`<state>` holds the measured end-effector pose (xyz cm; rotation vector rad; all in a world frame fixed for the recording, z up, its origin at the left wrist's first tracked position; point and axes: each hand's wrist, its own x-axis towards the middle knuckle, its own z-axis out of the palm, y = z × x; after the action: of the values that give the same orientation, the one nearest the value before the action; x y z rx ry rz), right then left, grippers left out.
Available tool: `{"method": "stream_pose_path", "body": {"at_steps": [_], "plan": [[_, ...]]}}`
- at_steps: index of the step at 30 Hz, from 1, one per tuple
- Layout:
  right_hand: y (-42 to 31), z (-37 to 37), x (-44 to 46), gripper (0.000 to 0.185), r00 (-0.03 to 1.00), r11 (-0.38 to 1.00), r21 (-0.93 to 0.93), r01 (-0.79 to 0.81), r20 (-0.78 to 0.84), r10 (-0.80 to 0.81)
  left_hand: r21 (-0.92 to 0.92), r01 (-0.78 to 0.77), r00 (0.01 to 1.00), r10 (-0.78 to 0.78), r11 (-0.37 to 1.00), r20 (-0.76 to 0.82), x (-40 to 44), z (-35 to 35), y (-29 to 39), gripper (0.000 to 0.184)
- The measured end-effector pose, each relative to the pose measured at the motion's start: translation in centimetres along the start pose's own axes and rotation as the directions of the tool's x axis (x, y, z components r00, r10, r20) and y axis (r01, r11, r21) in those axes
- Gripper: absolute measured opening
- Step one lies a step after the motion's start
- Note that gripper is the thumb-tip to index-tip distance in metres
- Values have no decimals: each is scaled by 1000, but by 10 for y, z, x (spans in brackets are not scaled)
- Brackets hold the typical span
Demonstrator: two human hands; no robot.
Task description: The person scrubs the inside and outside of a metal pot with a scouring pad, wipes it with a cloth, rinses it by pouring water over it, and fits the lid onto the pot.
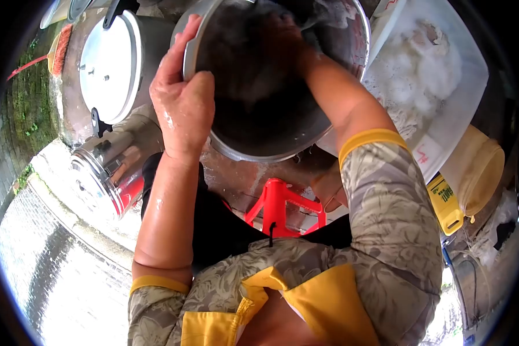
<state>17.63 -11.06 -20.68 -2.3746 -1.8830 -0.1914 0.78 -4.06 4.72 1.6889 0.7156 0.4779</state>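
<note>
I have my left grip [184, 106] clamped on the rim of a large metal pot [302, 132], its mouth facing my camera. My right grip [286, 36] is down inside, too shadowed for me to tell whether together or apart. The pot is between a lidded pot [112, 69] and a plastic tub [468, 101] of white suds [424, 69], near a red stool [275, 210].

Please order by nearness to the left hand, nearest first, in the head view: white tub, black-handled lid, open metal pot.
1. Open metal pot: left hand on rim.
2. Black-handled lid: left side.
3. White tub: right of the pot.
</note>
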Motion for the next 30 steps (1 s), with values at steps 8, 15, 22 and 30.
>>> {"method": "stream_pose_path", "body": {"at_steps": [8,15,22,30], "plan": [[-80,25,-48,42,902,926,181,-332,349,255,-118,-57,998,54,991,-35,3,11,-8,68],[-157,-119,5,43,871,-146,886,-439,460,172,-66,5,997,-10,998,-71,9,18,8,65],[-61,-103,-129,43,826,755,560,-341,561,-43,-107,-115,991,106,988,-80,-1,20,7,59],[-32,-127,-118,44,688,911,212,-353,719,99,-234,-125,989,103,964,-103,0,21,-3,56]]}}
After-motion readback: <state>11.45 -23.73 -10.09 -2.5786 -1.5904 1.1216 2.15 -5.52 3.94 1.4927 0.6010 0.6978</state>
